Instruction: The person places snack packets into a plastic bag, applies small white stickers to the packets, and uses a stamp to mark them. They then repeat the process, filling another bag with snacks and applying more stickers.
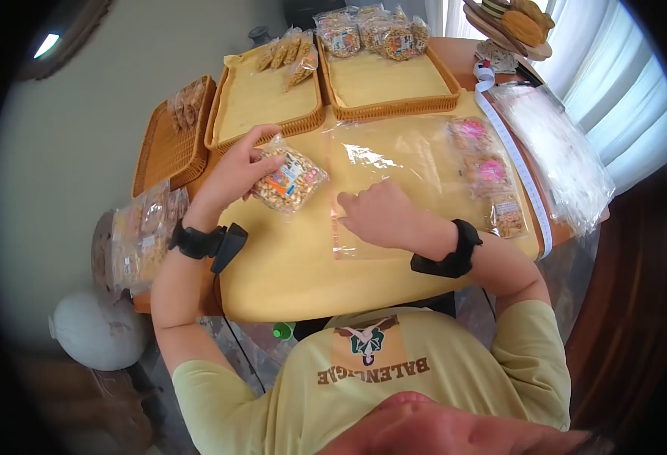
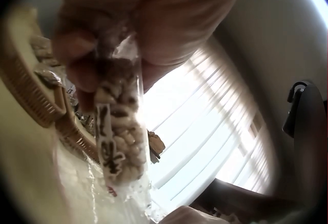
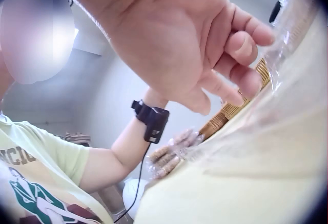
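Note:
My left hand (image 1: 235,173) grips a clear packet of nuts (image 1: 292,182) with a printed label, raised at the left of the yellow-covered table. Seen edge-on in the left wrist view, the packet (image 2: 122,126) hangs between thumb and fingers. A large clear plastic bag (image 1: 394,163) lies flat in the middle, with several labelled snack packets (image 1: 491,171) inside its right end. Over the bag's left part is my right hand (image 1: 383,216), near its pink-marked edge. In the right wrist view its fingers (image 3: 243,49) are loosely bent, with nothing visible in their grasp.
Two lined wicker trays (image 1: 394,112) stand at the back, carrying several packets. Another wicker tray (image 1: 170,152) is at left, above a filled bag (image 1: 147,239). A white measuring tape (image 1: 517,159) runs beside a stack of clear bags (image 1: 553,144) on the right.

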A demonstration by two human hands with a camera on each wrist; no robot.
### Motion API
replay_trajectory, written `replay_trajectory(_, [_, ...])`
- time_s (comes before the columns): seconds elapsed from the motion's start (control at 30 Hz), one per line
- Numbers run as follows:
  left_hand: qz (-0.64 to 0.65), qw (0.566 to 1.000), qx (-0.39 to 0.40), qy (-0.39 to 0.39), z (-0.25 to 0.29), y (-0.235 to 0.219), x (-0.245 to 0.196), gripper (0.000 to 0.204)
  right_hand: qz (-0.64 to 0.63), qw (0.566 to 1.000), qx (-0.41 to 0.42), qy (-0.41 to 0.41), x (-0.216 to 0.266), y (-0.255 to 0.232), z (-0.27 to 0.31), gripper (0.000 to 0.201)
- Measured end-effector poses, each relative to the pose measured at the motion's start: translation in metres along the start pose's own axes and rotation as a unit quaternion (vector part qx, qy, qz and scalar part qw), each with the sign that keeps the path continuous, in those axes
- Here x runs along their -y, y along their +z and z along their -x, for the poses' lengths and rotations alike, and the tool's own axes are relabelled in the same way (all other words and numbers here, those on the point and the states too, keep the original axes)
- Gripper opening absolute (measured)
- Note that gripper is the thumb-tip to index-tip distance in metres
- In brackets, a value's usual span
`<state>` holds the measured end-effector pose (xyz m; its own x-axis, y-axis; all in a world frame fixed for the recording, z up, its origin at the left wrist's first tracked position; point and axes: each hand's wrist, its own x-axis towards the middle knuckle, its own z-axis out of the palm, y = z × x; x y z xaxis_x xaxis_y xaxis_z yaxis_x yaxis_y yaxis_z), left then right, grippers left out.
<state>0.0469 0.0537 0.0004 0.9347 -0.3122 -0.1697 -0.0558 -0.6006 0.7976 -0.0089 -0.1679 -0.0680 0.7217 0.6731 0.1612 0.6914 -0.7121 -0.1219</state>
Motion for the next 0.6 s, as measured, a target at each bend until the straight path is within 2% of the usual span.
replay_trajectory(0.07, [0.008,1.000,0.024,-0.007,-0.001,0.007,0.005,0.049,0.021,0.997,0.070,0.032,0.001,-0.004,0.000,0.022])
replay_trajectory(0.1, [0.010,1.000,0.024,-0.005,-0.003,0.010,0.008,0.049,0.024,0.997,0.072,0.033,0.002,-0.004,0.000,0.022])
replay_trajectory(0.17, [0.048,0.995,0.084,0.006,-0.009,0.017,0.014,0.046,0.026,0.993,0.110,0.019,0.002,-0.004,0.002,0.021])
replay_trajectory(0.2, [0.041,0.995,0.086,0.003,-0.015,0.022,0.018,0.039,0.028,0.993,0.110,0.023,0.002,-0.005,0.003,0.021])
replay_trajectory(0.27, [0.034,0.994,0.101,0.006,-0.023,0.026,0.025,0.036,0.003,0.987,0.160,0.020,0.000,-0.007,0.003,0.022])
replay_trajectory(0.3, [0.028,0.993,0.115,0.006,-0.028,0.028,0.026,0.033,0.004,0.987,0.160,0.029,0.001,-0.008,0.005,0.022])
replay_trajectory(0.33, [0.028,0.991,0.128,0.015,-0.030,0.027,0.027,0.033,-0.034,0.991,0.125,0.020,0.003,-0.010,0.008,0.023])
replay_trajectory(0.37, [0.039,0.994,0.098,0.010,-0.033,0.026,0.032,0.030,-0.068,0.993,0.090,0.018,0.002,-0.012,0.013,0.025])
replay_trajectory(0.4, [0.050,0.996,0.072,0.006,-0.037,0.027,0.035,0.028,-0.065,0.993,0.090,0.043,0.000,-0.009,0.016,0.025])
replay_trajectory(0.47, [0.055,0.994,0.094,0.003,-0.039,0.021,0.032,0.028,-0.045,0.999,0.014,0.003,-0.004,0.004,0.016,0.030])
replay_trajectory(0.5, [0.063,0.994,0.090,-0.013,-0.039,0.022,0.029,0.029,-0.045,0.999,0.013,0.021,-0.005,0.004,0.015,0.030])
replay_trajectory(0.53, [0.060,0.993,0.100,-0.007,-0.041,0.029,0.030,0.029,-0.032,0.998,0.046,0.043,-0.008,0.004,0.011,0.029])
replay_trajectory(0.57, [0.111,0.988,0.104,-0.011,-0.044,0.037,0.033,0.029,-0.019,0.995,0.078,0.062,-0.011,0.003,0.009,0.028])
replay_trajectory(0.6, [0.161,0.981,0.104,-0.017,-0.048,0.043,0.034,0.030,-0.017,0.995,0.076,0.067,-0.012,0.003,0.007,0.028])
